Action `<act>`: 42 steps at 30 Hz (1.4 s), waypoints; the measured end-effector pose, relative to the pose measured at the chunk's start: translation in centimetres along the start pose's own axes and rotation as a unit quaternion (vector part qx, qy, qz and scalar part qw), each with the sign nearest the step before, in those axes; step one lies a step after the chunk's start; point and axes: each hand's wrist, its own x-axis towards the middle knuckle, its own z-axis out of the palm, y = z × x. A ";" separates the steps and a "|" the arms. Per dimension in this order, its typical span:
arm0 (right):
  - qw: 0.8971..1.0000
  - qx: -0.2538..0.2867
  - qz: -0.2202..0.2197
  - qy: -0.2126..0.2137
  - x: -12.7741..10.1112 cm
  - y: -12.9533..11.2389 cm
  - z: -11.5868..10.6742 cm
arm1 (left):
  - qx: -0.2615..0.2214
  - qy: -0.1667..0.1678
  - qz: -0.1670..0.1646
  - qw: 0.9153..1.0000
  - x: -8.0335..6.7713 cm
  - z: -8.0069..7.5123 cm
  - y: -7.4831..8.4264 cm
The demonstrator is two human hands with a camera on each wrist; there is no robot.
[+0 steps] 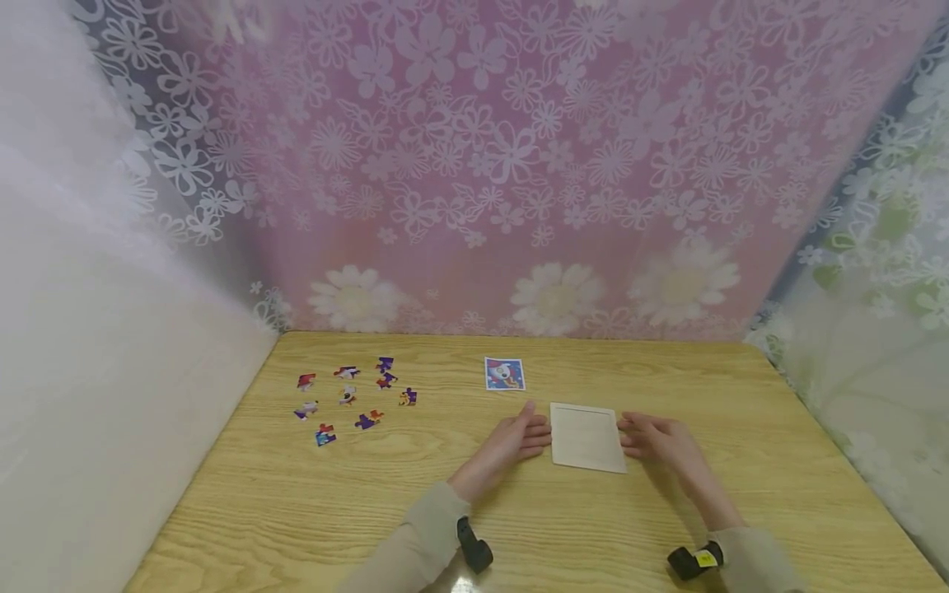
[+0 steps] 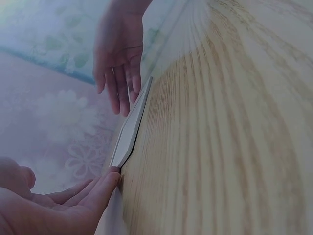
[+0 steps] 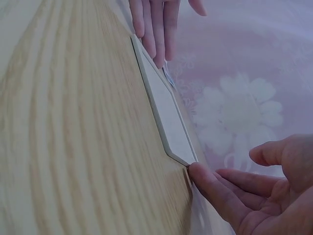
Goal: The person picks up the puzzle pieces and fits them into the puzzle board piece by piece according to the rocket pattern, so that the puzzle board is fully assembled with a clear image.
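A blank white puzzle tray [image 1: 587, 436] lies flat on the wooden table [image 1: 474, 527], a little right of centre. My left hand [image 1: 519, 439] rests at its left edge with straight fingers touching it; in the left wrist view the fingertips [image 2: 111, 177] meet the tray [image 2: 128, 132]. My right hand [image 1: 652, 438] lies at the right edge, its fingers [image 3: 205, 183] touching the tray [image 3: 166, 115]. Several loose coloured puzzle pieces [image 1: 352, 395] are scattered at the far left. A small picture card [image 1: 505, 374] lies beyond the tray.
A pink flowered curtain [image 1: 489, 165] closes off the back of the table. A white wall [image 1: 89, 371] stands on the left and a flowered green curtain [image 1: 882, 329] on the right. Bare wood lies in front of the tray.
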 end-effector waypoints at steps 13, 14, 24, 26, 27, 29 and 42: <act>1.000 0.018 0.002 -0.015 0.6 -0.9 2.0 | 0.004 0.012 0.004 1.000 -0.9 -1.9 0.4; 1.000 0.019 0.003 -0.016 0.6 -1.0 2.1 | 0.003 0.013 0.004 1.000 -1.0 -2.0 0.4; 1.000 0.007 -0.005 -0.028 1.2 -1.4 3.6 | 0.009 0.022 0.009 1.000 -1.8 -3.4 0.5; 0.999 0.007 -0.009 -0.032 1.3 -1.6 3.9 | 0.006 0.026 0.010 1.000 -1.9 -3.7 0.5; 0.999 0.010 -0.008 -0.031 1.3 -1.6 4.1 | 0.004 0.029 0.009 1.000 -2.0 -3.8 0.5; 0.999 0.014 -0.008 -0.035 1.4 -1.8 4.4 | 0.006 0.031 0.007 0.999 -2.2 -4.1 0.6; 0.998 0.032 -0.007 -0.051 2.3 -2.2 6.0 | 0.018 0.044 -0.001 0.999 -3.3 -5.9 0.9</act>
